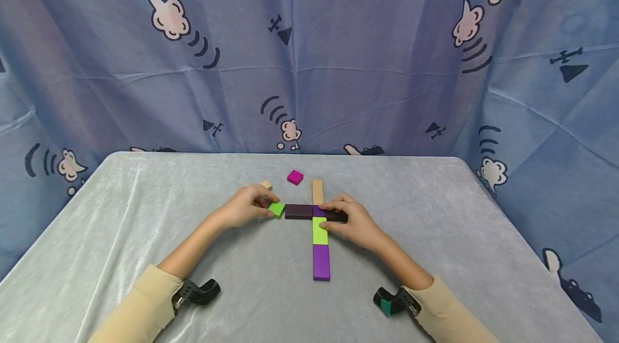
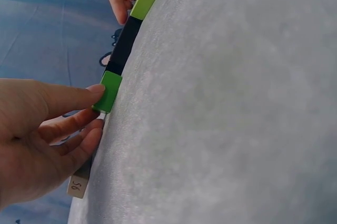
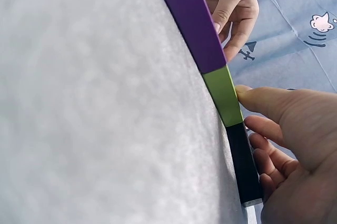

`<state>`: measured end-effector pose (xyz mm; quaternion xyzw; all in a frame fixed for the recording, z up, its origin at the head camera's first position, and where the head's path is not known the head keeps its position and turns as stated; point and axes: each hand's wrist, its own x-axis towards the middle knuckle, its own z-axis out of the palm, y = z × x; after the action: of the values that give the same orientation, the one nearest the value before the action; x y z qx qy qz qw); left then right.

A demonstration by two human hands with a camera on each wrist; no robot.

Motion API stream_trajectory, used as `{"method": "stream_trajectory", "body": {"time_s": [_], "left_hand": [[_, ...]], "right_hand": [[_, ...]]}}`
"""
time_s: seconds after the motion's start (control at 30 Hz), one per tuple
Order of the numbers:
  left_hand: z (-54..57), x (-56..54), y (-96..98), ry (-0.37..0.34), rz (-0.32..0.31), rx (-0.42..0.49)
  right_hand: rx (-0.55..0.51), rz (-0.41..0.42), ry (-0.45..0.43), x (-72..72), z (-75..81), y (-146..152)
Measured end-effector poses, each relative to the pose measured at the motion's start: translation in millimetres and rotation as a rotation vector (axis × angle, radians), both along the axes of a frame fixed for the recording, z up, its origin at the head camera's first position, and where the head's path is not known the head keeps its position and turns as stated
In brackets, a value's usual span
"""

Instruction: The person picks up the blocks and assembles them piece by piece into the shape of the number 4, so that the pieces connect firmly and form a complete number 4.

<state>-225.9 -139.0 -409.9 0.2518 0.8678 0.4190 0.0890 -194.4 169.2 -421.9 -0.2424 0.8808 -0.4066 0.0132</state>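
The left hand (image 1: 246, 205) pinches a small green block (image 2: 109, 92) between thumb and fingers, at the left end of a dark block (image 1: 298, 212). My right hand (image 1: 355, 223) rests at the middle of a cross of flat blocks. Its thumb touches the yellow-green block (image 1: 319, 231), and a fingertip lies at the small dark purple block (image 1: 318, 211). A second dark block (image 1: 337, 216) shows partly between that thumb and finger. Below the yellow-green block lies a purple block (image 1: 321, 262); a tan block (image 1: 317, 192) forms the top of the cross.
A loose magenta block (image 1: 295, 177) lies beyond the cross, to its upper left. Another tan block (image 1: 266, 185) sits just behind the left hand, partly hidden. A pale cloth covers the table (image 1: 261, 300), and a printed blue curtain (image 1: 242, 36) hangs behind it.
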Motion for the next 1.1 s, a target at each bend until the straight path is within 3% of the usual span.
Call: {"method": "stream_trajectory", "body": {"time_s": [0.6,0.83,1.1], "left_hand": [[4.0,0.6,-2.4,-0.019,0.025,0.019],[9.2,-2.8,-10.7,0.070,0.075,0.044],[9.1,-6.0,-21.1,0.158,0.202,-0.036]], "right_hand": [[-0.001,0.006,0.006,-0.2,0.4,0.5],[-0.007,0.003,-0.001,1.0,0.8,0.1],[-0.024,0.012,0.027,1.4,-0.1,-0.7]]}}
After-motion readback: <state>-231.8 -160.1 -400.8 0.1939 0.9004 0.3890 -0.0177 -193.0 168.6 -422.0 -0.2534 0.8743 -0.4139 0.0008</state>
